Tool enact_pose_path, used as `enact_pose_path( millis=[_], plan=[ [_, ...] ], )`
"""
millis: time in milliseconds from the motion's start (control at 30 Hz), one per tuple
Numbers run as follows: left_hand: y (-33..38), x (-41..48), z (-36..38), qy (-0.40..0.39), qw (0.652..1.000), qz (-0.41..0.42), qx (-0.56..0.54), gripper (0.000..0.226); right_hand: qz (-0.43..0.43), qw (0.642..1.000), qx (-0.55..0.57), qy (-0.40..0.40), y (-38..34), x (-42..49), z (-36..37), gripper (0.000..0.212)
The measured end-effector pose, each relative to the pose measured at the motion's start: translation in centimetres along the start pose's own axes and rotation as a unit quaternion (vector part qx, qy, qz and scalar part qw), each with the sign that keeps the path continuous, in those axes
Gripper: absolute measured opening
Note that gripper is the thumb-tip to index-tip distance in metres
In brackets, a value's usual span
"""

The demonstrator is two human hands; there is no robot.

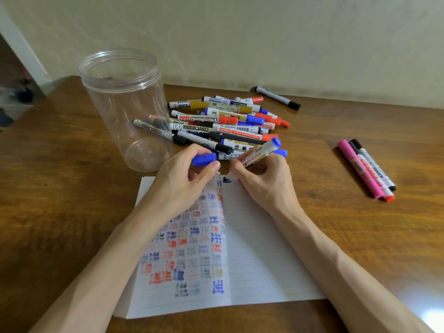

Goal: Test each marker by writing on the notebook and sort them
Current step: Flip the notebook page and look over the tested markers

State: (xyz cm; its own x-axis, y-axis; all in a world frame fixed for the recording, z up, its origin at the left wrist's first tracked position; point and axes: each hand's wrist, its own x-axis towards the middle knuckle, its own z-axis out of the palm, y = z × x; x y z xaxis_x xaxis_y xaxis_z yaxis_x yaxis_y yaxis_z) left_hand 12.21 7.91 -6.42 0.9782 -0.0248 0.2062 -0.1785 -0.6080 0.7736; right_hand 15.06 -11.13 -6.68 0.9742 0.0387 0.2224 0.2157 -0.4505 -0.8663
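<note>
A wooden table [72,188] stands against a pale cream wall [264,32]. At its near edge lies an open lined notebook [259,260]. The left page is covered in rows of red, blue, black and grey test scribbles.

The right hand [266,179] grips a blue whiteboard marker [260,152], fingers curled round the barrel. The tip is down at the top of the right page, beside a small blue mark [225,180]. The left hand [185,179] rests on the left page, pinching the blue cap [204,159] between thumb and fingers.

Behind the hands sits a pile of markers [228,121]; labels read "WHITEBOARD" and "MARKER". A clear plastic jar [125,104] stands open-topped toward the far left, with pile markers showing through its wall.

Toward the right edge lie three sorted markers [367,169], touching: pink, black and red-capped. A lone black marker [277,97] lies by the far edge.
</note>
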Motion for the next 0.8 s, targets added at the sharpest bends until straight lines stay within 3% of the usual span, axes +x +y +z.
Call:
enact_pose_path(
  millis=[100, 367, 634, 800],
  plan=[
    [0.02, 0.0, -0.06, 0.001, 1.0, 0.008, -0.007, 0.023, 0.01, 1.0, 0.001, 0.001, 0.14, 0.03, 0.01, 0.019],
    [-0.07, 0.04, -0.04, -0.004, 1.0, 0.003, 0.002, 0.024, 0.024, 0.999, 0.032, 0.02, 0.18, 0.1, -0.18, 0.009],
    [0.21, -0.1, -0.13, -0.004, 1.0, 0.008, -0.004, 0.025, 0.011, 1.0, 0.006, 0.003, 0.12, 0.1, -0.03, 0.026],
    [0.3, -0.07, -0.15, -0.007, 1.0, 0.0, 0.001, 0.026, 0.033, 0.998, 0.032, 0.03, 0.25, 0.15, -0.24, 0.016]
  ],
)
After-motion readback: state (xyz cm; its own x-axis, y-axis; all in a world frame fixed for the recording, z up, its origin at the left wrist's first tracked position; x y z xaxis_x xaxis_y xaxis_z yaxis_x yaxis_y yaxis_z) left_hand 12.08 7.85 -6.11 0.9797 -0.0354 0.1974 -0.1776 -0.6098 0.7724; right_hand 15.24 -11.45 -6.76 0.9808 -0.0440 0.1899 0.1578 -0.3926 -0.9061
